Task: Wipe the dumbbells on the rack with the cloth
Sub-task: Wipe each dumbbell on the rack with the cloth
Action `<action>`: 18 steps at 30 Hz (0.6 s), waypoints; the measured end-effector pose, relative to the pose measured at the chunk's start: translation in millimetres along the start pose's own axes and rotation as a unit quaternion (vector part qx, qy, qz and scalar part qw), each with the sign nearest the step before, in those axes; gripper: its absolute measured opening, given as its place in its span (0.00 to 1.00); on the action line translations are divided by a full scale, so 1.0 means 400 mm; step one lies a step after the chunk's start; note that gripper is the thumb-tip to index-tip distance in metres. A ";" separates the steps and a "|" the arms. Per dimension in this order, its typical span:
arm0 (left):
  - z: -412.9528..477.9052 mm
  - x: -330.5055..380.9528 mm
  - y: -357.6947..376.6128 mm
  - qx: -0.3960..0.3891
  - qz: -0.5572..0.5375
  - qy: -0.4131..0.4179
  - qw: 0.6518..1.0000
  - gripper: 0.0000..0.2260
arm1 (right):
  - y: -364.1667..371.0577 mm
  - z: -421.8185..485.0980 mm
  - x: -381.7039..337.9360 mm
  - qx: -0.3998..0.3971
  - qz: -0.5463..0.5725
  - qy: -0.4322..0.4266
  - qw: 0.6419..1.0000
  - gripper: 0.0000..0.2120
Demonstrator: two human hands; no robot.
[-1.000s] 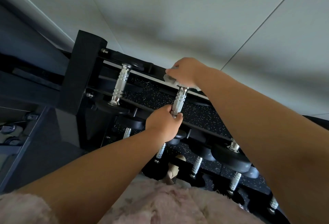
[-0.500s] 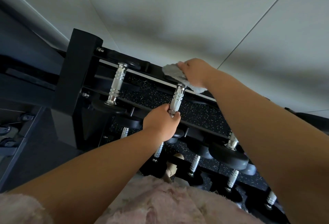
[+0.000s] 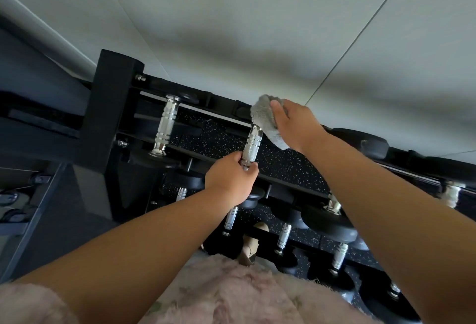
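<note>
So my left hand (image 3: 233,177) is curled round the near end of the dumbbell (image 3: 252,146) handle on the rack's (image 3: 113,107) top shelf — my right hand (image 3: 296,124) grips the grey cloth (image 3: 265,120) against its far end.

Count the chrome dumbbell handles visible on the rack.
9. Top tier: left handle, gripped handle in the left hand, far-right handle. Lower tiers: six handles. The arms may hide more.
</note>
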State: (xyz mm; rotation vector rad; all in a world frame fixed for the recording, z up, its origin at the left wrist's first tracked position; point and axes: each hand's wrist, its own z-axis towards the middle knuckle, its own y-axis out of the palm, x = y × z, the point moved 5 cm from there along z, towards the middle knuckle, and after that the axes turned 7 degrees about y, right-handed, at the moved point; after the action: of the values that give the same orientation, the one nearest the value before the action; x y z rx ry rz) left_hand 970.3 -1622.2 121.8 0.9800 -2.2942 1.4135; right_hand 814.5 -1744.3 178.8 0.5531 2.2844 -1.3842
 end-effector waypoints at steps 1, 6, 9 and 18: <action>-0.001 0.000 -0.001 0.001 -0.001 0.000 1.000 0.11 | 0.007 0.001 -0.021 -0.005 0.005 -0.010 1.000 0.26; 0.002 -0.002 -0.001 -0.006 -0.015 0.002 1.000 0.11 | 0.029 -0.001 -0.025 0.015 0.030 0.002 0.999 0.29; 0.000 -0.001 0.000 -0.006 -0.008 0.004 1.000 0.10 | 0.022 -0.019 0.027 0.035 0.066 0.052 0.996 0.27; -0.002 0.005 -0.002 0.006 -0.005 0.015 1.000 0.12 | 0.071 -0.080 0.033 0.135 0.204 0.200 0.949 0.22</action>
State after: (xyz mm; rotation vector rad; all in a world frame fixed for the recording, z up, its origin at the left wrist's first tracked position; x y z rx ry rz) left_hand 969.3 -1622.5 123.8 0.9649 -2.2586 1.4300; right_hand 814.1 -1701.9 164.6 1.4221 2.0958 -1.4735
